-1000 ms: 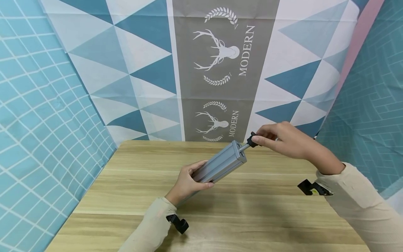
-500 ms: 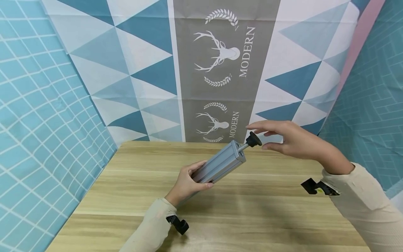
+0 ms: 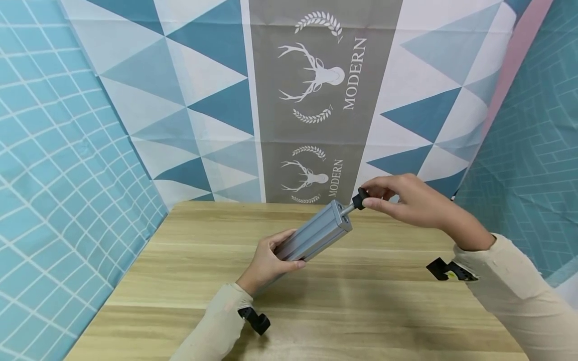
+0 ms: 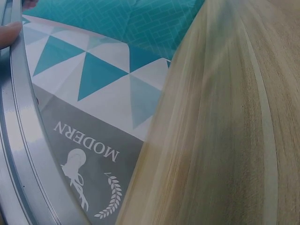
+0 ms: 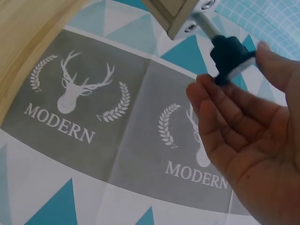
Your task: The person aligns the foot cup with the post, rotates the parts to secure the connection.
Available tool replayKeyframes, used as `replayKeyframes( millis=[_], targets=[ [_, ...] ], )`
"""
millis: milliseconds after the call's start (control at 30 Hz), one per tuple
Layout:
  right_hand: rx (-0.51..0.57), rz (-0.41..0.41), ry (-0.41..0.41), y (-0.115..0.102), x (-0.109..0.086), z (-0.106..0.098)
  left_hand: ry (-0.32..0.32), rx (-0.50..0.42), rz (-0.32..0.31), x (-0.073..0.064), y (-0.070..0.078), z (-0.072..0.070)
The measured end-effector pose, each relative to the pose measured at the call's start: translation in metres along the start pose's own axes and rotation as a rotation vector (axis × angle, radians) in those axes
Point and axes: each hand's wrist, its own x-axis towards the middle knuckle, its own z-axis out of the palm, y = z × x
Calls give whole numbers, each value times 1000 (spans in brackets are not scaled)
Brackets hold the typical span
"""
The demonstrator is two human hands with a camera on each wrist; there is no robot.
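Note:
My left hand (image 3: pixel 266 260) grips a grey aluminium profile (image 3: pixel 318 228), held tilted above the table with its far end raised to the right. From that end sticks a threaded rod (image 5: pixel 206 26) carrying a black levelling foot (image 3: pixel 359 198). Thumb and fingers of my right hand (image 3: pixel 406 200) pinch the foot's wide base by its rim. In the right wrist view the foot (image 5: pixel 229 54) shows a flared disc, with the thumb on one side and fingertips on the other. Along the left wrist view's left edge runs the profile (image 4: pixel 23 140), a fingertip lying on it.
Beneath the hands is a wood-grain table (image 3: pixel 194 281). A patterned cloth (image 3: pixel 217 100) with deer prints hangs behind its far edge. Blue tiled-pattern sheets (image 3: pixel 58 150) stand at both sides. Small black mounts are on both sleeves.
Half a second ago my right fingers were spread off the foot; now they are back on it, pinching as they did a second ago. The left hand and profile have hardly moved.

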Motion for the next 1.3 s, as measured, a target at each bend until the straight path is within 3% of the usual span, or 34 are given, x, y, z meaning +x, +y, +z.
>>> replayKeyframes(
  millis=[100,267,433,633,800,967,1167,1300],
  targets=[
    [-3,53,3,-2,1,0,-2,2,0,1,0,0],
    [11,65,-40,-3,-1,-4,-9,-2,4,2,0,1],
    [38,-2,-100,-3,-4,-8,-18,-2,13,2,-1,1],
    [-2,-137,-84,0,-1,-8,-17,1,6,1,-1,1],
    [-11,-148,-64,0,-1,-7,-9,9,-11,1,0,0],
    [-8,-88,-40,-2,0,-4,-14,10,6,2,-1,1],
    [1,41,-8,-3,3,2,-23,11,17,3,-2,0],
    [40,92,-36,-3,2,1,-25,11,5,3,-1,0]
  ],
)
